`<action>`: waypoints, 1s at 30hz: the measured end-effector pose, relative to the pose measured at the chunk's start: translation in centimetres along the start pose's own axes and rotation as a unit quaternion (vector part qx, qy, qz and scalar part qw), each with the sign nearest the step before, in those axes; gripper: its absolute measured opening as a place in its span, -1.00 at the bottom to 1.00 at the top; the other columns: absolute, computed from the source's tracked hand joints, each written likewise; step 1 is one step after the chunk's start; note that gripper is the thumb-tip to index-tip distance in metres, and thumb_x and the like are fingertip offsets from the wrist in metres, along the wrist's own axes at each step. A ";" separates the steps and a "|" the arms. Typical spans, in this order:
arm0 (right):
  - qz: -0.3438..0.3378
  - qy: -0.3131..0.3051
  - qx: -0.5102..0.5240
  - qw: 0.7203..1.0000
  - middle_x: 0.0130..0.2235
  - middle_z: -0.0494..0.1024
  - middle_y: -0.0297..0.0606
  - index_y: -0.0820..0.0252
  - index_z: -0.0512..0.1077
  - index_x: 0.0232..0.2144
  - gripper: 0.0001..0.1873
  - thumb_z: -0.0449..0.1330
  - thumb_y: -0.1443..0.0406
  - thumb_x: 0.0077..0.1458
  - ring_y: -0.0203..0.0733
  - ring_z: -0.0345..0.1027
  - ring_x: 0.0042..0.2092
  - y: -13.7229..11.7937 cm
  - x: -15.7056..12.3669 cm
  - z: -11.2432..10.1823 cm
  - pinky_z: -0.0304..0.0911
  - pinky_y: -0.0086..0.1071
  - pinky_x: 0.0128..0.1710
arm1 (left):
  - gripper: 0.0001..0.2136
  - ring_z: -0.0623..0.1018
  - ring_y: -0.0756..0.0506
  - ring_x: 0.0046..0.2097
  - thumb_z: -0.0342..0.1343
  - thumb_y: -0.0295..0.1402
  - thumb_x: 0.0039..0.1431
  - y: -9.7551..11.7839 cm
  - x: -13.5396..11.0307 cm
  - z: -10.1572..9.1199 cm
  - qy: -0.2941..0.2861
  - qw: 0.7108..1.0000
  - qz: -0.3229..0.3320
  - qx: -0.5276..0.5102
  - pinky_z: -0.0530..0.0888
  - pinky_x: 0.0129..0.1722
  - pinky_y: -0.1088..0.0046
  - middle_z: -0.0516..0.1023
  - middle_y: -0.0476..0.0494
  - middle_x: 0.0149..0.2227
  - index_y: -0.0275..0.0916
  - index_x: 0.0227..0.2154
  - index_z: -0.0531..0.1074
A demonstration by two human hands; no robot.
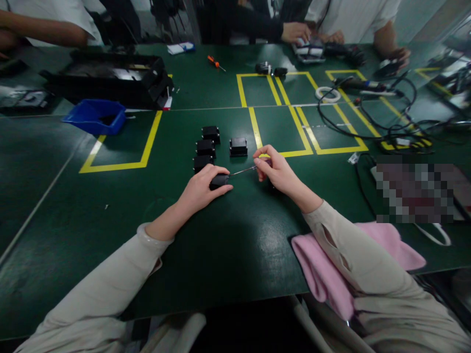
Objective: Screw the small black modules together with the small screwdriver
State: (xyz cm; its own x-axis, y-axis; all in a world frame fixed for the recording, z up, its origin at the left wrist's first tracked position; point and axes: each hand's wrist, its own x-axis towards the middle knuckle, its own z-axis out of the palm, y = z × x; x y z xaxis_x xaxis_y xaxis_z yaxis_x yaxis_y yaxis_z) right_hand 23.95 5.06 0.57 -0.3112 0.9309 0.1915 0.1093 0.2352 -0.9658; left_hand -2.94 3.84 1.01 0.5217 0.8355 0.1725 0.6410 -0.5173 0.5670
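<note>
My left hand (203, 190) is closed around a small black box-shaped part (220, 181), holding it on or just above the table. Between the fingers of my right hand (274, 169) is a thin metal-shafted tool (243, 171). Its tip meets the near right top of the black part, and its other end is hidden by my fingers. Just beyond my left hand, several similar black parts (205, 147) with small bright pins at their corners stand in a column. One more black part (238, 146) sits to their right, beyond the tool.
A blue bin (97, 116) and a black tray stack (110, 78) stand at the far left. An orange screwdriver (215, 63) lies farther back. Black cables (397, 122) spread at the right. A pink cloth (324, 264) lies under my right forearm. Other people's hands work across the table.
</note>
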 end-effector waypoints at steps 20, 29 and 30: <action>-0.007 0.013 -0.002 1.000 -0.49 0.38 -0.55 0.08 0.24 -0.11 -0.83 0.18 0.23 0.36 -0.35 0.34 -0.52 0.0 0.0 0.0 0.22 -0.40 -0.45 | -0.66 0.56 -0.28 0.06 0.22 -0.08 0.33 0.3 0.0 -0.1 -0.002 1.000 -0.004 -0.003 0.50 0.10 0.10 0.55 -0.20 0.03 -0.14 0.03 0.48; -0.015 0.020 -0.003 1.000 -0.48 0.36 -0.55 0.10 0.25 -0.10 -0.85 0.16 0.32 0.33 -0.35 0.35 -0.53 0.1 0.0 0.0 0.23 -0.40 -0.45 | -0.65 0.57 -0.27 0.05 0.21 -0.08 0.35 -0.1 -0.1 0.1 0.004 1.000 0.008 0.000 0.50 0.08 0.12 0.55 -0.20 0.01 -0.17 0.04 0.48; -0.017 0.022 -0.005 1.000 -0.47 0.37 -0.55 0.10 0.25 -0.09 -0.84 0.17 0.33 0.33 -0.36 0.35 -0.53 0.1 0.0 0.0 0.23 -0.41 -0.46 | -0.65 0.56 -0.27 0.05 0.21 -0.08 0.35 -0.2 -0.1 0.1 0.005 1.000 0.011 -0.001 0.50 0.08 0.13 0.55 -0.20 0.01 -0.17 0.04 0.48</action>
State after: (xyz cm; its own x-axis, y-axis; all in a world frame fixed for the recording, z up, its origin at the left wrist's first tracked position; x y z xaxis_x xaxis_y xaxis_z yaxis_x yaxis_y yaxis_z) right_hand 23.97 5.10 0.44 -0.2739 0.9335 0.2314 0.1080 0.2689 -0.9571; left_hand -3.03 3.84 0.84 0.5296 0.8258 0.1938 0.6285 -0.5354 0.5642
